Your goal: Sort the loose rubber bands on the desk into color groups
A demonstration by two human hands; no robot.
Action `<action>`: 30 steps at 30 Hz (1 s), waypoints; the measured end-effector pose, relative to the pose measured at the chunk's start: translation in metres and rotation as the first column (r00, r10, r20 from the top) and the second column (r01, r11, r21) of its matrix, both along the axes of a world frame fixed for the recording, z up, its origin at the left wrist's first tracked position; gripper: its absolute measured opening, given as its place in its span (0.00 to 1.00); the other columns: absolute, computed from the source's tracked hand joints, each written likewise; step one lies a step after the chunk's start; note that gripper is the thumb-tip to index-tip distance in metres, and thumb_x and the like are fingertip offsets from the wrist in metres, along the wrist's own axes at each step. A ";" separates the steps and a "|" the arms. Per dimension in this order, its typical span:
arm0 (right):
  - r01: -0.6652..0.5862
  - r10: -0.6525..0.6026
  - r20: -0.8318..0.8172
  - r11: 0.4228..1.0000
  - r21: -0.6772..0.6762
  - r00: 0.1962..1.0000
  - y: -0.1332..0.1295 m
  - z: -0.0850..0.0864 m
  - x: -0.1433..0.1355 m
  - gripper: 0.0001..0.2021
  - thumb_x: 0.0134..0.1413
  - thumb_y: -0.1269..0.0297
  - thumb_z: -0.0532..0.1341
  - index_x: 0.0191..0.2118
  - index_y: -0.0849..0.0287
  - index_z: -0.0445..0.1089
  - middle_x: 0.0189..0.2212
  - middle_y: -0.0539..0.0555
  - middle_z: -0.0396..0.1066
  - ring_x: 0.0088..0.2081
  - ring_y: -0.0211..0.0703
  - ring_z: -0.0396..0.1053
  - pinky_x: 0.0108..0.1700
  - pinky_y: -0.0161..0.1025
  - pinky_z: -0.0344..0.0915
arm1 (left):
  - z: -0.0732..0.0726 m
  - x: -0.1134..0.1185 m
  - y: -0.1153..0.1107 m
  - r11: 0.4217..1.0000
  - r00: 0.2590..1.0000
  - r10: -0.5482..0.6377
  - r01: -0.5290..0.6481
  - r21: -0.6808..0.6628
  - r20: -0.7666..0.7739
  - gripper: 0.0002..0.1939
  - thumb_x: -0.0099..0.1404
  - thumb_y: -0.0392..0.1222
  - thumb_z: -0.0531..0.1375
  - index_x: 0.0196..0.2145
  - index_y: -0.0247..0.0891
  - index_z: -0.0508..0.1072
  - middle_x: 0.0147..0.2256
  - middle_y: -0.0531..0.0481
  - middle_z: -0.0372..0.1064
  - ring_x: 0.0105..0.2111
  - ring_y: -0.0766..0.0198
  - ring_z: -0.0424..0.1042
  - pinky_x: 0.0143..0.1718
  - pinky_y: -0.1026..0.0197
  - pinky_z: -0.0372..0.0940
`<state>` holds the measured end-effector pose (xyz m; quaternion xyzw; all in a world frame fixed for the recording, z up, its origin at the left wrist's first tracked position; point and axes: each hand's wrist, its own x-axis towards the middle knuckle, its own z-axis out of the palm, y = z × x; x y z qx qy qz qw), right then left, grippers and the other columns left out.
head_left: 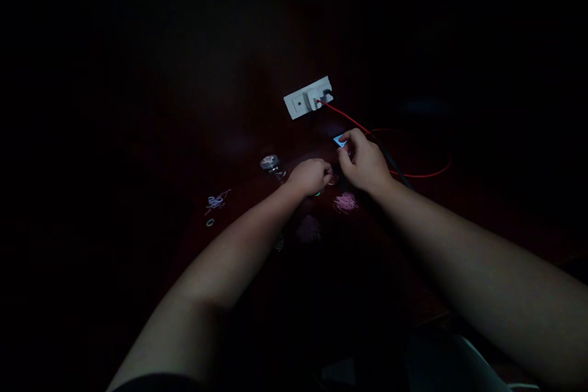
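Loops (215,201), pale and tangled, lie at far left, with a small ring (210,222) just nearer me. Next across, a lidded clear jar (271,163), close beyond my left wrist. My left hand (310,175) is low, fingers curled in; something dark and reddish (334,179) shows at the fingertips, but from my distant post I cannot tell whether they are closed on it (the light is very poor). A green scrap (316,194) peeks out below that hand. Farther off, a white socket plate (309,98) has a red cable (346,116) running out rightward. Pink strands (345,202) sit between my forearms. My right hand (365,159) has thumb and fingers clamped on a blue flat piece (339,140). To do this well, I'd judge: pinch lightly near the edge, keep the piece level, steady the left fingers low, avoid brushing the strands. The blue piece lies at the right fingertips, jutting leftward, beyond and slightly right of the left hand.
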<state>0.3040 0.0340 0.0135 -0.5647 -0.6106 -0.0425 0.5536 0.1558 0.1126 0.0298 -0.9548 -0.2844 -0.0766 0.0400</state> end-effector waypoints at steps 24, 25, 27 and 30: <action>0.024 0.005 0.179 0.986 -0.163 0.984 -0.015 0.009 -0.012 0.16 0.57 0.63 0.54 0.50 0.57 0.68 0.40 0.63 0.76 0.38 0.54 0.74 0.40 0.49 0.68 | -0.019 -0.361 0.088 0.469 0.457 0.883 -0.863 -0.190 0.105 0.09 0.59 0.39 0.64 0.39 0.41 0.80 0.43 0.42 0.80 0.42 0.54 0.78 0.42 0.63 0.67; 0.036 -0.001 0.184 0.982 -0.185 0.983 -0.014 0.008 -0.011 0.17 0.57 0.62 0.55 0.51 0.57 0.68 0.39 0.63 0.76 0.37 0.54 0.74 0.39 0.49 0.68 | -0.022 -0.362 0.095 0.470 0.458 0.883 -0.859 -0.201 0.106 0.10 0.59 0.38 0.64 0.39 0.41 0.80 0.44 0.42 0.79 0.43 0.54 0.77 0.43 0.63 0.67; 0.062 -0.019 0.187 0.971 -0.230 0.982 -0.012 0.006 -0.008 0.18 0.57 0.61 0.56 0.53 0.55 0.68 0.39 0.63 0.76 0.37 0.55 0.74 0.38 0.49 0.68 | -0.028 -0.361 0.108 0.480 0.466 0.877 -0.851 -0.214 0.116 0.12 0.59 0.40 0.64 0.42 0.40 0.80 0.46 0.42 0.79 0.45 0.55 0.77 0.45 0.63 0.67; 0.095 -0.047 0.166 0.951 -0.295 0.985 -0.011 0.005 -0.005 0.18 0.56 0.60 0.57 0.53 0.52 0.67 0.42 0.64 0.76 0.37 0.55 0.75 0.38 0.49 0.68 | -0.036 -0.357 0.119 0.504 0.486 0.864 -0.827 -0.249 0.134 0.15 0.61 0.47 0.64 0.44 0.40 0.79 0.46 0.42 0.79 0.44 0.56 0.77 0.44 0.63 0.67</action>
